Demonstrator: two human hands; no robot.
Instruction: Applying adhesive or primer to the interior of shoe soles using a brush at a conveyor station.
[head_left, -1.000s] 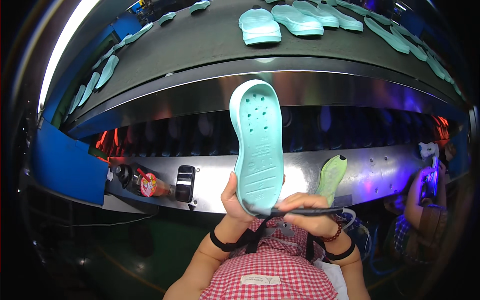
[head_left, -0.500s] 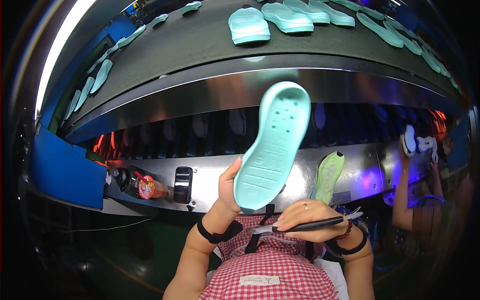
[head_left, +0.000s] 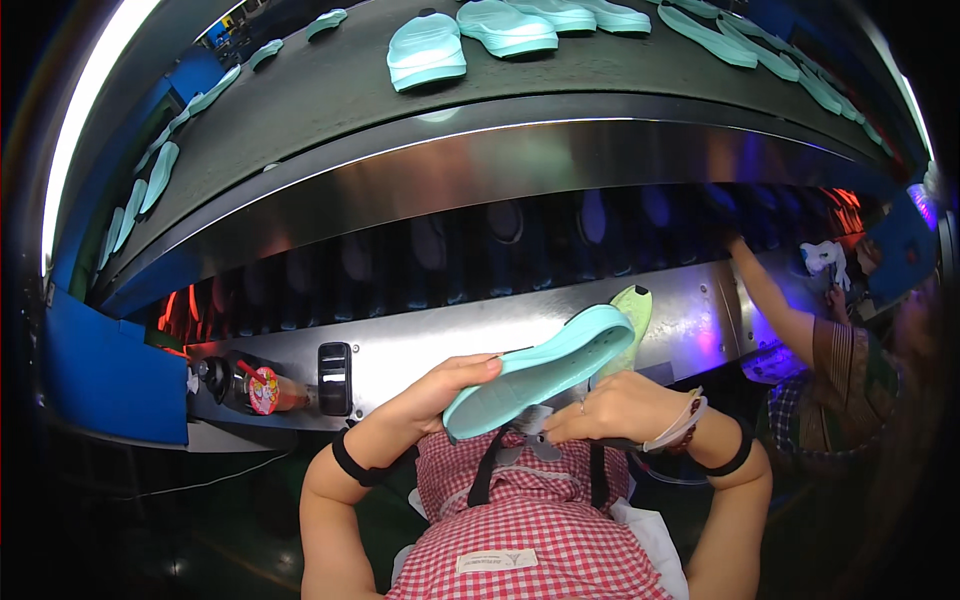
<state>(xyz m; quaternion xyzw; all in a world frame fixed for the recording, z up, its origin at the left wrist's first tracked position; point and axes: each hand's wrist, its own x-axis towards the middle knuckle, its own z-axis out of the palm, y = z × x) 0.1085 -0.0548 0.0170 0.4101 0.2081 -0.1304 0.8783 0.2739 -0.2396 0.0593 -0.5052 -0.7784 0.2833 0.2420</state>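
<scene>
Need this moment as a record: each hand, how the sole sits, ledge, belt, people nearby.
Left hand: grips teal sole at its lower-left end
Pose: teal sole slanted, hollow inner side visible
Right hand: holds brush, tip by the teal sole's lower edge; contact unclear
Metal ledge: light green sole, black case, cup with red straw, dark-capped bottle
Belt: several teal soles
Nearby: another person's arm, at right

White tube light and blue panel at left, steel ledge, dark green floor
</scene>
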